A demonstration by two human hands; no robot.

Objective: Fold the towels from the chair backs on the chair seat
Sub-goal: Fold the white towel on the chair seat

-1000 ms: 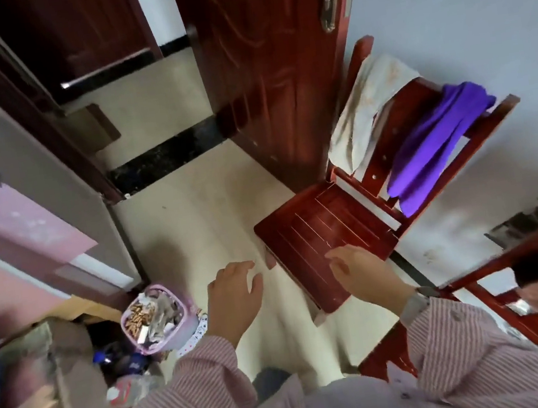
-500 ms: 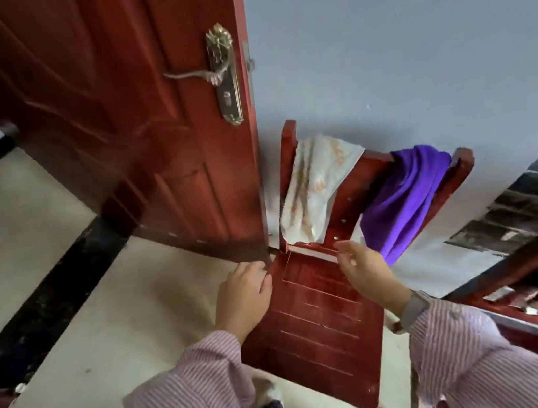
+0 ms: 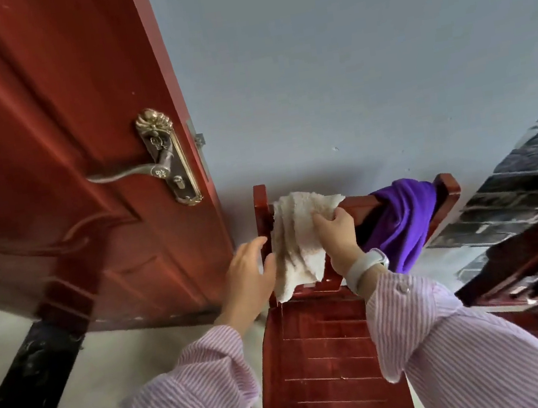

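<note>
Head view: right hand pinches the cream towel draped over the chair back; left hand spread beside it. Best lift both corners clear before lowering to the seat.

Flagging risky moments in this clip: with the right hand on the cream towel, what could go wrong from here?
1. The right hand grips the cream terry towel only near its top; the left hand is open beside it, so the loose lower end may drag or slip to the floor.
2. The purple towel hangs on the same red wooden chair back; pulling the cream one could perhaps dislodge it.
3. The red wooden door stands close and might hinder the left arm.
</note>
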